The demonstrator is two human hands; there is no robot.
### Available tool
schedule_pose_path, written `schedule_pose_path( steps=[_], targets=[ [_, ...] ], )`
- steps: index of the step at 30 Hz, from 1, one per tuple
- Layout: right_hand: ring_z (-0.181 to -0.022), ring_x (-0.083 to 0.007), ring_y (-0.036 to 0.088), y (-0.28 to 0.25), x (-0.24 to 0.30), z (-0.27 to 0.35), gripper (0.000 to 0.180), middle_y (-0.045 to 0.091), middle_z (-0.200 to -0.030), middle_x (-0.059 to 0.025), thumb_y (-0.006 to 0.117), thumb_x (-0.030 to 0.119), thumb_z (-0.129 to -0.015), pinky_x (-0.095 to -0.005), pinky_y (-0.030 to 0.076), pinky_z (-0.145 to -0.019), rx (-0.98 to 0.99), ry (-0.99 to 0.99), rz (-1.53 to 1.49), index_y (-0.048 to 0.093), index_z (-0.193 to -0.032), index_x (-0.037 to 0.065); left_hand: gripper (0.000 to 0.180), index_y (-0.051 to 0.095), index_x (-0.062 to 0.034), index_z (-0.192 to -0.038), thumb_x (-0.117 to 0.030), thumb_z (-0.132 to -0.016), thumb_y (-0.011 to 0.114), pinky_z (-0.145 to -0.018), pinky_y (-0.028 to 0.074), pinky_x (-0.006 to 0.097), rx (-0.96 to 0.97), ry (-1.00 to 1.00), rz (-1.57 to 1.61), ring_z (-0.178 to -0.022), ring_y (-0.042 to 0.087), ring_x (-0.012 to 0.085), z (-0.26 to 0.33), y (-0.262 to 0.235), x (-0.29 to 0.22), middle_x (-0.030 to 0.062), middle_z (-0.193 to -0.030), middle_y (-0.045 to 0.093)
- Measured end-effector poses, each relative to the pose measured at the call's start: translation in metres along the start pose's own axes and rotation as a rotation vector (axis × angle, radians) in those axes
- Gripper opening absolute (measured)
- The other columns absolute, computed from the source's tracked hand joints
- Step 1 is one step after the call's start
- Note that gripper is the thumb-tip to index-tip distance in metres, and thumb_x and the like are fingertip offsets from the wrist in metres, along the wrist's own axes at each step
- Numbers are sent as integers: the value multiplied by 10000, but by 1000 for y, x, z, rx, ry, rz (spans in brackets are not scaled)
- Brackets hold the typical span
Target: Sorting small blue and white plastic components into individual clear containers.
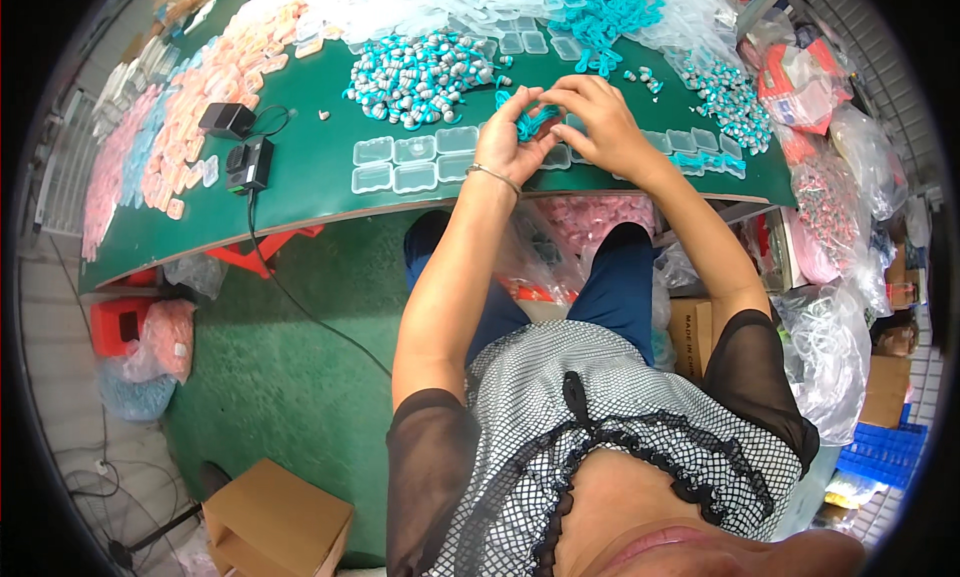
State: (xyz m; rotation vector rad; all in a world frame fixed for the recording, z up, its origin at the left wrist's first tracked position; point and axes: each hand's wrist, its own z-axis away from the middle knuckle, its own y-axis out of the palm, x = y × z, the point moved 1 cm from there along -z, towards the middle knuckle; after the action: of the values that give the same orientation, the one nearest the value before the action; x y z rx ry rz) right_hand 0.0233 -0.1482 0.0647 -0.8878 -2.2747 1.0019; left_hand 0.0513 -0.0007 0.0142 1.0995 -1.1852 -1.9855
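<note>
Above the near edge of the green table, my left hand (508, 145) and my right hand (608, 129) meet around a small bundle of teal cord (533, 124). My left hand's fingers curl round the cord from the left. The right hand's thumb and fingers close on it from the other side, partly hiding it. Just below and beside my hands, small clear plastic cases (415, 150) lie in two rows. At the right end of the rows, teal pieces (706, 163) lie in some cases.
Beyond my hands is a heap of small grey, white and teal pieces (420, 77). A pile of teal cords (610, 17) lies farther back. Peach cases (195, 127) cover the left. A black device (250, 165) trails a cable off the table (320, 182). Plastic bags (835, 207) crowd the right.
</note>
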Motion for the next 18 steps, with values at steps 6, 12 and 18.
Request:
schedule_pose_path(
  steps=[6, 12, 18],
  targets=[
    [-939, -219, 564, 8, -7, -3, 179, 626, -923, -11, 707, 157, -731, -387, 381, -806, 59, -80, -3, 650, -897, 122, 261, 564, -76, -1108, -251, -917, 589, -834, 487, 434, 31, -33, -114, -903, 548, 232, 9, -6, -12, 69, -991, 568],
    [-849, -202, 588, 14, -5, 21, 175, 644, -851, -7, 703, 163, -760, -378, 370, -827, 231, 90, -84, 629, -915, 129, 201, 604, -113, -1028, -215, -865, 661, -602, 473, 328, -64, 55, -121, -663, 541, 165, 13, -23, -37, 25, -806, 576],
    [-889, -197, 564, 23, -3, 28, 168, 597, -861, -2, 723, 168, -735, -394, 361, -833, 173, 48, 35, 636, -875, 134, 249, 575, -111, -1051, -243, -865, 675, -546, 419, 310, 0, 38, -197, -641, 515, 158, 18, -27, -37, 35, -802, 562]
  ],
)
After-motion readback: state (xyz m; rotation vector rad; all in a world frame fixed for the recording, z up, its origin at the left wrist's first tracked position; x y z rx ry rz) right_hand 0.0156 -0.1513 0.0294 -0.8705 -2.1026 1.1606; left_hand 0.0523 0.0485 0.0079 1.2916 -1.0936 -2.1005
